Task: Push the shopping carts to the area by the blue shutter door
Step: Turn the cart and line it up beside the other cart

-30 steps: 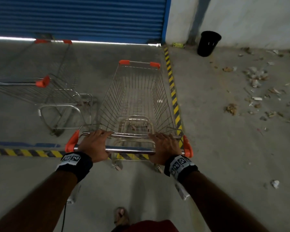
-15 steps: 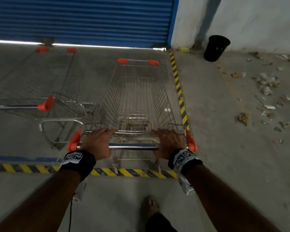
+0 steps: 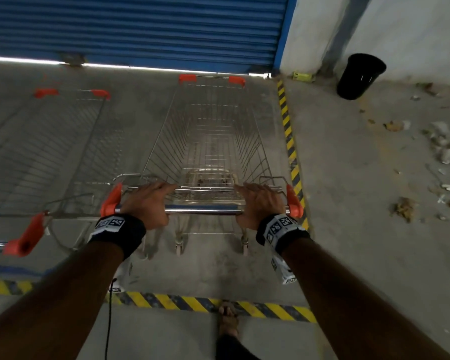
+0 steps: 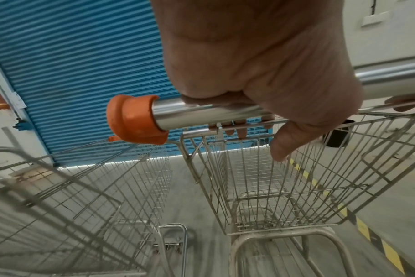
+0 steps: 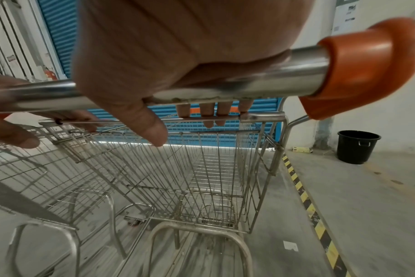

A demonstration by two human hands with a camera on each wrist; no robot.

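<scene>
A wire shopping cart (image 3: 211, 141) with orange corner caps stands in front of me, its nose close to the blue shutter door (image 3: 140, 29). My left hand (image 3: 148, 203) and right hand (image 3: 257, 203) sit at the two ends of its steel handle bar (image 3: 203, 210). In the wrist views each palm presses on the bar (image 4: 178, 112) (image 5: 272, 82), the fingers reach forward and hook over the basket's rear wire rail, and the thumbs hang below. A second cart (image 3: 50, 152) stands parallel just to the left, slightly further back.
Yellow-black floor tape (image 3: 290, 141) runs along the cart's right side, and another strip (image 3: 192, 302) crosses under my foot (image 3: 227, 320). A black bucket (image 3: 360, 76) stands by the white wall at the right. Litter (image 3: 444, 146) is scattered on the concrete floor.
The cart has rolled forward over the striped line toward the shutter and now stands alongside the left cart. Both hands stayed on the handle.
</scene>
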